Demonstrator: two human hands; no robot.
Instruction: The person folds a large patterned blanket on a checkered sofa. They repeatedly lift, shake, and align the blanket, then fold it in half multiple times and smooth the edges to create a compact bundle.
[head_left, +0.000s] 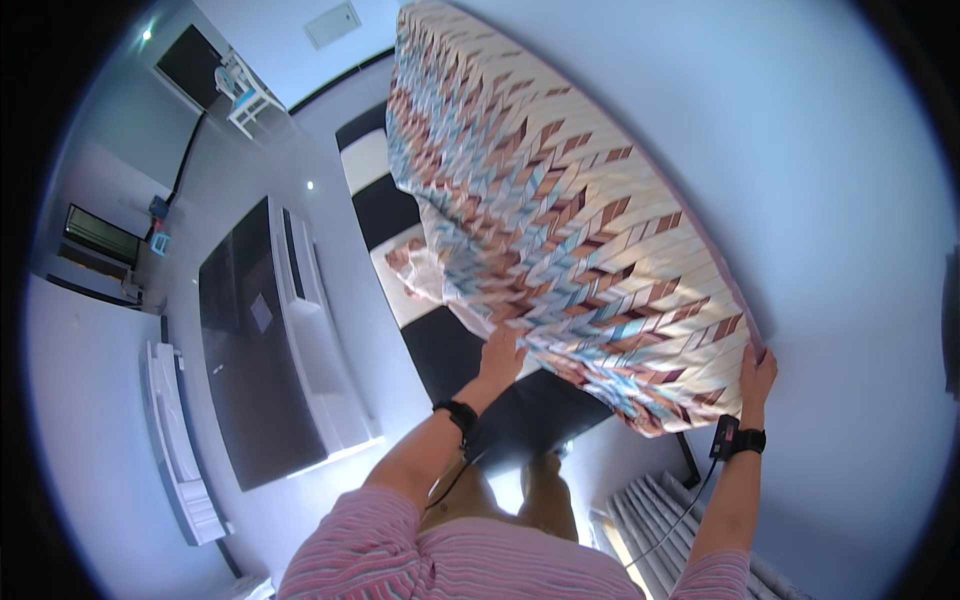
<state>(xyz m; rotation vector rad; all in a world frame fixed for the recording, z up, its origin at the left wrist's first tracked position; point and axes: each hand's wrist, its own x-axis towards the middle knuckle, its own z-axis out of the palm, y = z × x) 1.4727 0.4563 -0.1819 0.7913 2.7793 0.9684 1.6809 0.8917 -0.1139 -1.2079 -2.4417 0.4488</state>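
Observation:
A large fabric cover (555, 247) with a chevron pattern in brown, blue and cream spreads over a black-and-white sofa (382, 202) along the wall. My right hand (757, 375) grips the cover's pinkish border at its near upper corner, close to the wall. Lower down, my left hand (502, 364) meets the front edge of the cloth, its fingertips partly lost in the blurred folds, so its hold is unclear. Beside it a pale, bunched part of the cloth (424, 270) shows its underside. The sofa's black seat sections (442, 345) stay bare along the front.
Left of the sofa stands a low table with a dark top (247, 360) and white side. A white TV-stand-like unit (180, 442) lines the far-left wall. Grey curtains (660, 517) hang at the lower right. A white chair (251, 97) is in the distance.

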